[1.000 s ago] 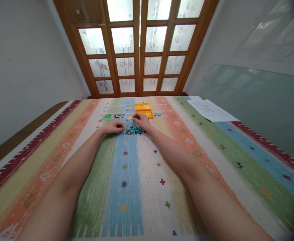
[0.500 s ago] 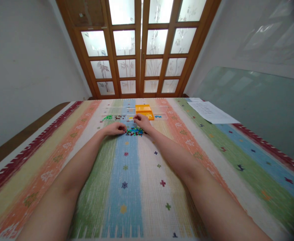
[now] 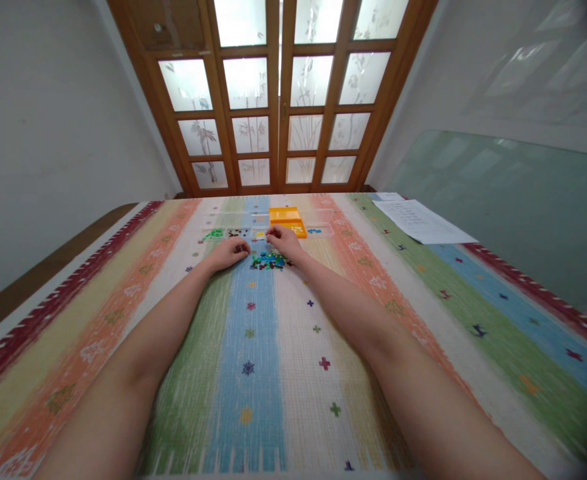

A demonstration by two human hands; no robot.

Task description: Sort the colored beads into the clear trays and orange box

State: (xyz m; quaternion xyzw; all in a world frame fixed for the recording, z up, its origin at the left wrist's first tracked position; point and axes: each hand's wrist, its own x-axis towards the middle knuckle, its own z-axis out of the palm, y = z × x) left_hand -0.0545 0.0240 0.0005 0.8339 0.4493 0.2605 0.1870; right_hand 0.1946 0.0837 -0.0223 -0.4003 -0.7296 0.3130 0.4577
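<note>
A pile of small green, blue and dark red pieces (image 3: 269, 261) lies on the striped tablecloth. Just left of it, my left hand (image 3: 231, 253) has its fingers curled together; anything between the fingertips is too small to make out. My right hand (image 3: 282, 240) is over the back right of the pile, its fingertips pinched near small yellow pieces (image 3: 260, 234). What that pinch holds cannot be made out. Behind the hands sit clear trays with sorted green pieces (image 3: 214, 233), dark red pieces (image 3: 237, 233) and blue pieces (image 3: 314, 231). An open orange box (image 3: 284, 214) holds pale pieces.
Printed white sheets (image 3: 421, 222) lie at the back right of the table. A pale green glass panel (image 3: 498, 193) leans by the right wall. Wooden doors with frosted panes (image 3: 254, 130) stand beyond the table.
My left hand has moved slightly back and left, away from the pile's edge. My right hand has barely moved.
</note>
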